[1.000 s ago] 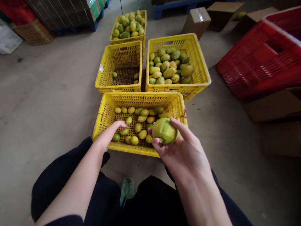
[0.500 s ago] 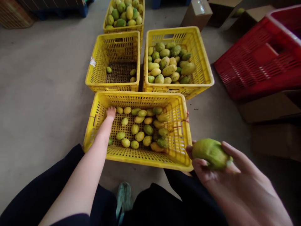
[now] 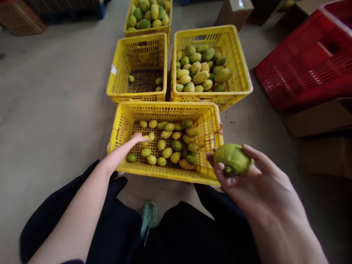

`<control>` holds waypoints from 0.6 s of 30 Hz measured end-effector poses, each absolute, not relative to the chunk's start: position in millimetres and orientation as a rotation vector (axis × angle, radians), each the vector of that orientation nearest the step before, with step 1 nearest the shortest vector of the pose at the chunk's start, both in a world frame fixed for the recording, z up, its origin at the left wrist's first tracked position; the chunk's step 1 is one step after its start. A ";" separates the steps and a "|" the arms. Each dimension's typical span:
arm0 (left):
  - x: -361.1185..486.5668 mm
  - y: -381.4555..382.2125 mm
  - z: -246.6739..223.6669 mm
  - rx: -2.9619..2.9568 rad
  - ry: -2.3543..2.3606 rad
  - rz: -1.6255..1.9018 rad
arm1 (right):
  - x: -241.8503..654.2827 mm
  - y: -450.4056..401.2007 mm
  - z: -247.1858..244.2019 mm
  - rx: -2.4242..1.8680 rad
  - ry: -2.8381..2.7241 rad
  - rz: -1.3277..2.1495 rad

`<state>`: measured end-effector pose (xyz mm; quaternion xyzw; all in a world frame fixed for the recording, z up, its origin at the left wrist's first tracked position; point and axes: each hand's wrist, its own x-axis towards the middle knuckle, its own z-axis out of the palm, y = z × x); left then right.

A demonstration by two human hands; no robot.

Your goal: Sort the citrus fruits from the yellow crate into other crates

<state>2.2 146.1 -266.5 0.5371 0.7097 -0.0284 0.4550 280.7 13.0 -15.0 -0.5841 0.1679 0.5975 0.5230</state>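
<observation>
My right hand (image 3: 255, 172) is closed around a large green fruit (image 3: 233, 159), held up near the right end of the front yellow crate (image 3: 167, 177). Inside that crate's left half is my left hand (image 3: 139, 138), its fingers round a small yellow fruit (image 3: 145, 139). Another yellow-green fruit (image 3: 151, 136) lies right beside those fingers. Several green and yellow fruits lie on the crate's slatted bottom, packed more densely toward the right. One dark green fruit (image 3: 132, 157) is in the near left corner.
Behind stand a crate with a few fruits (image 3: 110, 86), a fuller yellow crate (image 3: 244, 79) and a heaped one (image 3: 148, 30). On the right are a red crate (image 3: 299, 62) and cardboard boxes (image 3: 319, 117). A green shoe (image 3: 150, 214) shows below.
My left hand has moved from the crate's far left side toward the near middle, now with a small yellow fruit. My right hand and its green fruit have shifted slightly left and up.
</observation>
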 end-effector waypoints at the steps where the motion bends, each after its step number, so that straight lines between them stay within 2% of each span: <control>1: 3.4 139.8 -253.3 1.268 1.727 -0.027 | 275.8 12.5 -13.6 -1.374 0.364 1.452; 7: 1.3 104.9 -133.4 0.778 1.289 0.534 | 233.6 1.0 -8.4 -1.220 0.208 1.517; 11: -7.6 67.3 -60.8 0.603 0.957 0.777 | 213.6 -5.1 -7.3 -1.146 0.134 1.670; 18: 3.0 13.2 -18.8 0.622 0.789 1.005 | 199.3 -1.6 8.8 -0.897 0.031 1.774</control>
